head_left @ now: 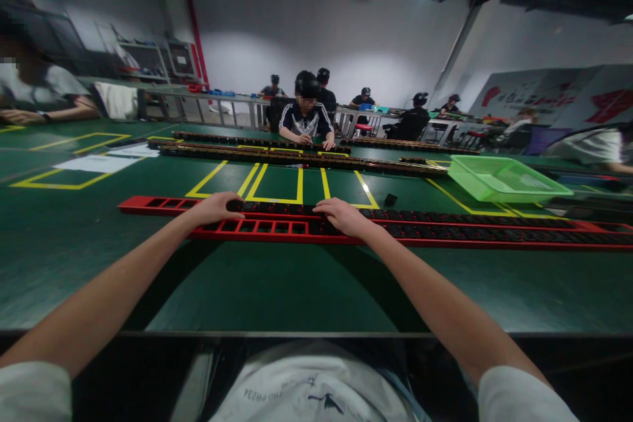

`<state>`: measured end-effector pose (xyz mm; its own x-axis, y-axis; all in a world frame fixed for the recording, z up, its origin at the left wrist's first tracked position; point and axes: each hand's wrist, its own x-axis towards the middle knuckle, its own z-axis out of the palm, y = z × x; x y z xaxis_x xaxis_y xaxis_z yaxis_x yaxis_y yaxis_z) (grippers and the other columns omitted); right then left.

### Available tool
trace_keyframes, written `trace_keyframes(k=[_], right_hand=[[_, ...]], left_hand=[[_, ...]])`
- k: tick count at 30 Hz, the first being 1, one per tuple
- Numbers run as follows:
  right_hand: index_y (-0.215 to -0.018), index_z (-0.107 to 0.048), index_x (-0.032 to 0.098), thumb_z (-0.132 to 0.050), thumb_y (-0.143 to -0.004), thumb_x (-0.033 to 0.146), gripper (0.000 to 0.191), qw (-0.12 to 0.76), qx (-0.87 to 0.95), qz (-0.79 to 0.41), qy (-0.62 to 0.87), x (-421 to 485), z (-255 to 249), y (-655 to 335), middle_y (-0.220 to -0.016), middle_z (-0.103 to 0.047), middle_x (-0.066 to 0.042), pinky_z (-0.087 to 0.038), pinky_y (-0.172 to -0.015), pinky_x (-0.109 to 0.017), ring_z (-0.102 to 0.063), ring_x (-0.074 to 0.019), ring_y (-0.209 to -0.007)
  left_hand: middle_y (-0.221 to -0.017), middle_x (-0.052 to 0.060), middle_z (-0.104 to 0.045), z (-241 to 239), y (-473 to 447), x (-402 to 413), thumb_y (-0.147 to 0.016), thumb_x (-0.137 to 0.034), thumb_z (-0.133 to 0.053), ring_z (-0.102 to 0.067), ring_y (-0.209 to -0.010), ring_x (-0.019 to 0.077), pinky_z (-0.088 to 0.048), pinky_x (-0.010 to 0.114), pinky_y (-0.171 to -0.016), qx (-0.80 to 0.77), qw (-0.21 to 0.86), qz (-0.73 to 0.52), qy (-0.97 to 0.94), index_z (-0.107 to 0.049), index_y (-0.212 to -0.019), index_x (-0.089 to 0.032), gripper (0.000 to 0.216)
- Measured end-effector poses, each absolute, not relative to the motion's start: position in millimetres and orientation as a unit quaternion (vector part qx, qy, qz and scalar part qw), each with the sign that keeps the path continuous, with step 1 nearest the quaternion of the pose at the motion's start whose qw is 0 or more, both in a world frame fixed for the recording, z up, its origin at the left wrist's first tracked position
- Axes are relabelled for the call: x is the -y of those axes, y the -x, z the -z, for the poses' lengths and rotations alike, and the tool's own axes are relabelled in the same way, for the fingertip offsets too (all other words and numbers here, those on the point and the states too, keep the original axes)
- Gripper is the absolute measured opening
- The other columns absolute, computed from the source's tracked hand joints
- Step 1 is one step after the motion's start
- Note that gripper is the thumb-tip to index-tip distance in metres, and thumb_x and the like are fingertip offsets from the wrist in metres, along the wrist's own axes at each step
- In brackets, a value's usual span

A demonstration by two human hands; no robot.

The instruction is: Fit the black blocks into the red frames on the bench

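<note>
A long red slotted frame (252, 235) lies across the green table before me, with two rows of slots. Black square pieces (395, 215) fill much of it; several slots at the left stand bare. At the far row, my left hand (216, 208) curves its thumb and fingers around a small black piece (235, 206). Its exact grip is partly hidden. My right hand (343, 216) lies over the frame farther right, fingers stretched out and fingertips touching the black pieces of the far row. Beyond the frame, one loose black piece (390, 200) rests on the table.
Right of centre stands a light green plastic basket (509, 179). Long dark strips (297, 157) lie across the table farther back, near a seated person (306, 119). Yellow tape outlines (274, 200) mark the table, and white paper sheets (93, 163) lie at left. Another person (44, 89) sits far left.
</note>
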<state>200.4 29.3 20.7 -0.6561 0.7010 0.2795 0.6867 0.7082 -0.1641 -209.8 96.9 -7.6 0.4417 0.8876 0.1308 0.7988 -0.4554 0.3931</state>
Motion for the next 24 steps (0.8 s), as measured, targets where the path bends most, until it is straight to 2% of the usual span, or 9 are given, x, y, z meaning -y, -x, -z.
trace_keyframes(k=[5,8,10,16,19,22,24], right_hand=[[-0.117,-0.069,0.018,-0.047,-0.093,0.01,0.034,0.134,0.914,-0.029,0.382,-34,-33,-192,-0.125,-0.066,-0.011,-0.045,-0.103,-0.041,-0.058,-0.0239,-0.117],[-0.104,-0.07,0.016,-0.05,-0.096,0.021,0.022,0.092,0.905,-0.022,0.415,-39,-42,-175,-0.108,-0.069,-0.011,-0.049,-0.089,-0.036,-0.063,-0.0239,-0.1],[-0.1,-0.069,0.015,-0.05,-0.097,0.027,0.022,0.076,0.891,-0.004,0.447,-39,-43,-161,-0.103,-0.069,-0.012,-0.049,-0.082,-0.034,-0.064,-0.0236,-0.093],[-0.131,-0.057,0.015,-0.048,-0.099,0.027,0.035,0.149,0.885,0.003,0.441,-29,-28,-141,-0.124,-0.065,-0.015,-0.047,-0.095,-0.037,-0.06,-0.0266,-0.114],[-0.145,-0.045,0.015,-0.048,-0.099,0.027,0.048,0.158,0.875,-0.015,0.457,-22,-27,-143,-0.127,-0.064,-0.016,-0.047,-0.095,-0.039,-0.061,-0.0281,-0.113],[-0.151,-0.036,0.017,-0.049,-0.099,0.026,0.055,0.164,0.873,-0.03,0.458,-19,-29,-144,-0.122,-0.067,-0.016,-0.049,-0.091,-0.039,-0.064,-0.0273,-0.106],[-0.147,-0.044,0.017,-0.049,-0.099,0.024,0.049,0.17,0.881,-0.028,0.44,-20,-30,-144,-0.121,-0.067,-0.015,-0.049,-0.093,-0.039,-0.063,-0.0264,-0.107]], left_hand=[[-0.117,0.011,-0.07,3,206,-92,-0.073,-0.06,-0.069,-0.064,-0.107,0.0288,-0.048,0.038,-0.096,-0.502,0.137,-0.162,-0.838,-0.068,-0.115,-0.019,0.059],[-0.113,0.01,-0.071,1,204,-91,-0.071,-0.06,-0.069,-0.065,-0.105,0.0287,-0.049,0.037,-0.094,-0.498,0.136,-0.165,-0.841,-0.068,-0.113,-0.019,0.058],[-0.113,0.01,-0.071,1,204,-92,-0.071,-0.061,-0.069,-0.065,-0.105,0.0288,-0.049,0.037,-0.093,-0.495,0.13,-0.168,-0.842,-0.068,-0.113,-0.019,0.059],[-0.115,0.011,-0.07,2,206,-94,-0.071,-0.065,-0.068,-0.065,-0.106,0.0291,-0.049,0.038,-0.095,-0.49,0.12,-0.165,-0.847,-0.069,-0.113,-0.019,0.063],[-0.117,0.011,-0.069,3,207,-94,-0.072,-0.063,-0.069,-0.064,-0.107,0.0293,-0.049,0.039,-0.096,-0.492,0.123,-0.166,-0.846,-0.068,-0.115,-0.018,0.061],[-0.119,0.011,-0.069,4,208,-94,-0.074,-0.06,-0.069,-0.064,-0.108,0.029,-0.049,0.039,-0.096,-0.495,0.128,-0.162,-0.844,-0.067,-0.117,-0.019,0.059],[-0.12,0.01,-0.069,6,209,-95,-0.075,-0.06,-0.069,-0.064,-0.109,0.0288,-0.049,0.039,-0.096,-0.496,0.128,-0.162,-0.843,-0.066,-0.118,-0.02,0.059]])
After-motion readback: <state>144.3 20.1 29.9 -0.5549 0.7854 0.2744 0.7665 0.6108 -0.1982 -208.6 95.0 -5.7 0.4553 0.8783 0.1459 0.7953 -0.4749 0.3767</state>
